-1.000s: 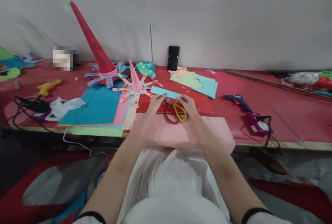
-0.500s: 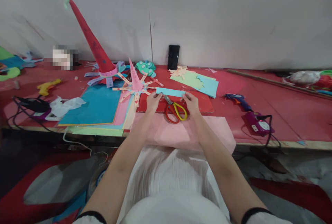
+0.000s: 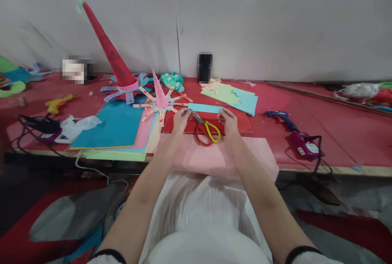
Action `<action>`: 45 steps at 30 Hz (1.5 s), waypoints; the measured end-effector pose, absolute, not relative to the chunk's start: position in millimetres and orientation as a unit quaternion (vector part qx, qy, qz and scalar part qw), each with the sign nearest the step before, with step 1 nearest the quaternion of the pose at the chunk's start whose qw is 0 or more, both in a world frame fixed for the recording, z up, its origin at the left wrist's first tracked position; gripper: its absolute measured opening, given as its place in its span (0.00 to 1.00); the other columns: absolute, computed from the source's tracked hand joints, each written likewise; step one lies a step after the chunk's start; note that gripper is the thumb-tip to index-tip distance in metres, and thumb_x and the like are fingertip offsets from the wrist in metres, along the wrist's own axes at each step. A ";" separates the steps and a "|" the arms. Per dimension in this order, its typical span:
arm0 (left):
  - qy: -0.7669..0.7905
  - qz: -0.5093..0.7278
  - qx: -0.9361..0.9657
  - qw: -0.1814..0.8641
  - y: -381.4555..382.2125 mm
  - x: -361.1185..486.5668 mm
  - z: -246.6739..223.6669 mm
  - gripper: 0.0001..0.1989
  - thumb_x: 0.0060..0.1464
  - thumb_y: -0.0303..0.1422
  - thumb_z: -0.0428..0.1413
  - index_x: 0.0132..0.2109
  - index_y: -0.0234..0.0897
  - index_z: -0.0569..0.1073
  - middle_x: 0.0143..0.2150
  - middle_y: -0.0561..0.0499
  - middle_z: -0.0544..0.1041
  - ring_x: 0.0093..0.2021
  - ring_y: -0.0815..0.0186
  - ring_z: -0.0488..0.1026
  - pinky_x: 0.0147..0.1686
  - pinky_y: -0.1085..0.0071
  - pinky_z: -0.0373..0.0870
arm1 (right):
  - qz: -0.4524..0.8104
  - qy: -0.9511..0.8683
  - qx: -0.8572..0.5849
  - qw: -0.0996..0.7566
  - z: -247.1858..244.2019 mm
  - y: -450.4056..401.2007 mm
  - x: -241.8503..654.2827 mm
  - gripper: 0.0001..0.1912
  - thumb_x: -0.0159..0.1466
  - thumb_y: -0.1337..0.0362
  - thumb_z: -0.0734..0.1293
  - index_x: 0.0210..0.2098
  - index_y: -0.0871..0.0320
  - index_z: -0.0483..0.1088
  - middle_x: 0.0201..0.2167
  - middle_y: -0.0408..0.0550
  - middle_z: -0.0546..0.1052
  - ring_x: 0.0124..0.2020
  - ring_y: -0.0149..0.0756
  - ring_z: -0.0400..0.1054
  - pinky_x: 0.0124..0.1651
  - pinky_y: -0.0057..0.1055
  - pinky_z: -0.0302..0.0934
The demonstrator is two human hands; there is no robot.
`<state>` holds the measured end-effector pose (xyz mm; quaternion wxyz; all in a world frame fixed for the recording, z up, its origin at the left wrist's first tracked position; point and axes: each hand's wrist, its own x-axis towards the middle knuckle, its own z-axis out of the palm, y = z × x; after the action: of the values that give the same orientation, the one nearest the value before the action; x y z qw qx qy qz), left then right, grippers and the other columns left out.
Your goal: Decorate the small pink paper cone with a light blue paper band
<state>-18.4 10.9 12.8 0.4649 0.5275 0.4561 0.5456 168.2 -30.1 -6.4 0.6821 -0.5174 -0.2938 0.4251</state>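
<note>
A light blue paper strip [image 3: 204,108] stretches between my two hands above a red sheet [image 3: 241,122]. Its left end is pinched by my left hand [image 3: 181,120], fingers closed. My right hand [image 3: 228,120] has its fingers closed on the other end. Scissors [image 3: 207,128] with one red and one yellow handle lie between my hands, just below the strip. Pink sheet material [image 3: 196,156] spreads under my wrists at the table's front edge. To the left of my left hand stands a small pink paper cone [image 3: 159,94] ringed with patterned strips.
A tall red cone [image 3: 112,54] leans at the left behind stacked blue sheets [image 3: 113,127]. Green and blue sheets [image 3: 245,100] lie behind my right hand. A blue glue gun [image 3: 281,119] and a purple corded box [image 3: 306,145] are at right, a yellow glue gun [image 3: 58,103] far left.
The paper strip has shifted slightly to the right between my hands. My right hand has moved a little to the right. The scissors lie where they were.
</note>
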 end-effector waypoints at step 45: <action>0.354 0.437 0.662 0.495 11.6 -10.8 0.2 0.11 0.52 0.33 0.53 0.43 0.35 0.74 0.40 0.47 0.77 0.37 0.66 0.73 0.39 0.70 0.70 | 0.423 -0.451 -0.523 0.586 -8.0 -32.6 158.8 0.20 0.47 0.46 0.70 0.27 0.57 0.70 0.22 0.40 0.72 0.23 0.27 0.64 0.29 0.27 0.60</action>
<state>-10.8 11.6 0.2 0.4946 0.6623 0.3540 0.4375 158.8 -32.6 -8.0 0.5858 -0.5235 -0.4514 0.4230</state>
